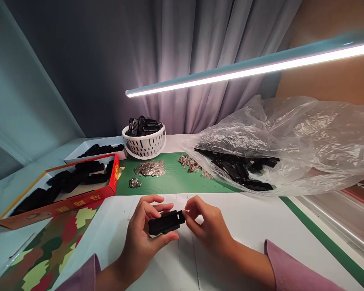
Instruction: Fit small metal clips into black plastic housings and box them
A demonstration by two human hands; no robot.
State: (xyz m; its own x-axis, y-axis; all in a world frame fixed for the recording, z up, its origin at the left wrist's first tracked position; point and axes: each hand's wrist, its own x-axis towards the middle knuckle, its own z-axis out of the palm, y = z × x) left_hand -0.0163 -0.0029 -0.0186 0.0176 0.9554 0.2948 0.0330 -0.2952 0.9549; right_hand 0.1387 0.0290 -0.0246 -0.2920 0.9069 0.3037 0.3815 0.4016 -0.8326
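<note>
Above the white work surface, my left hand holds a black plastic part between thumb and fingers. The part is long and blocky, tilted slightly up to the right, with a small rectangular slot near its right end. At that right end, my right hand has thumb and forefinger pinched together, touching or very close to the part. Whatever may be between these fingertips is too small or hidden to make out. Beyond the hands lie a pile of small shiny metal pieces and a smaller heap of metal pieces.
More metal pieces lie on the green mat. A clear plastic bag with black parts spreads at right. At left are a red box and a white box; behind stands a white basket. A lamp hangs overhead.
</note>
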